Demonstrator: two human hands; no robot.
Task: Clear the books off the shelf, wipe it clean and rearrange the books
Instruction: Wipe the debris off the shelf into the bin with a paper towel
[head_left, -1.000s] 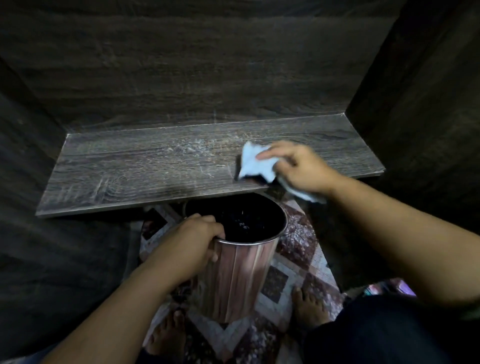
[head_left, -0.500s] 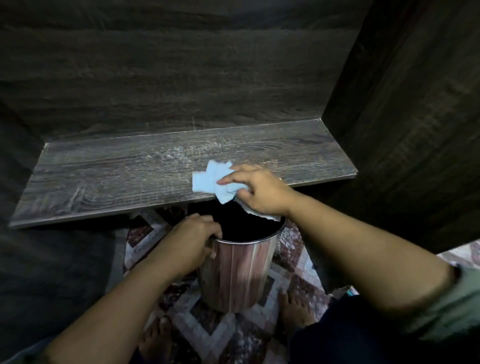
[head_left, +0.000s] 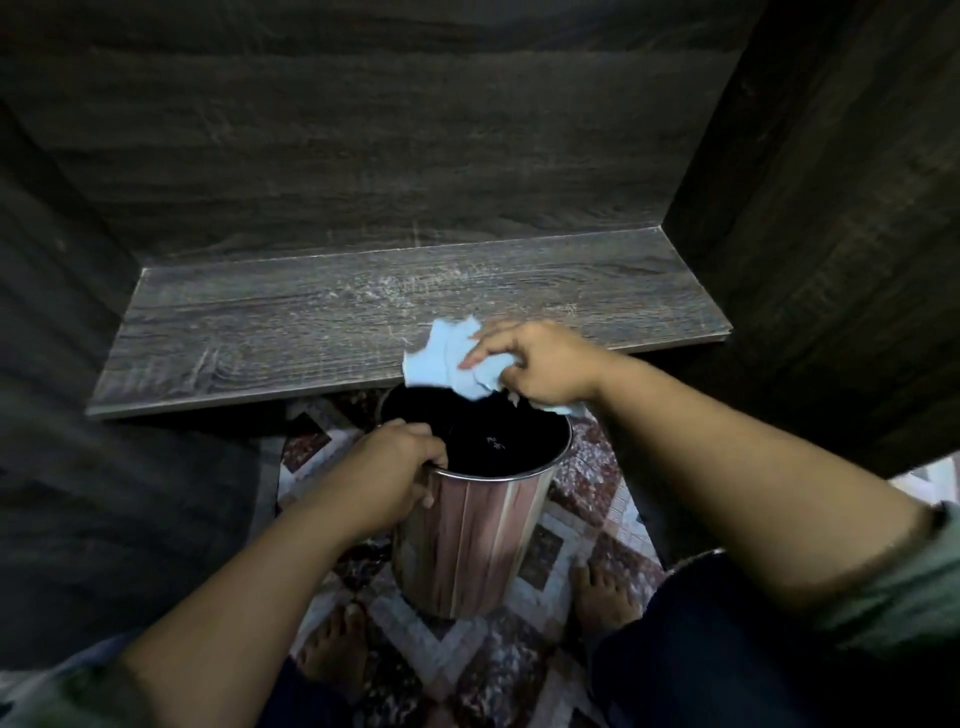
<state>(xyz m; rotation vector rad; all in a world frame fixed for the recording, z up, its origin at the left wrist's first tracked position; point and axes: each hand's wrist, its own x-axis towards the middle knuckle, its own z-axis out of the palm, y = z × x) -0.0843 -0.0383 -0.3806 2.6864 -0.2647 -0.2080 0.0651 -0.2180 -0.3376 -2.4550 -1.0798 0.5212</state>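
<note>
The right hand (head_left: 540, 364) bunches a pale blue cloth (head_left: 441, 358) at the front edge of the shelf (head_left: 311, 322). Its forefinger lies stretched across the cloth and the other fingers are curled into the folds. Part of the cloth hangs over the open mouth of a shiny bin (head_left: 478, 540) just below. The left hand (head_left: 395, 467) grips the bin's rim, fingers curled over it.

The shelf (head_left: 291, 332) is dimly lit and softly blurred; glare is caught on the metal bin (head_left: 467, 540) (frame edges are bowed, darkened).
</note>
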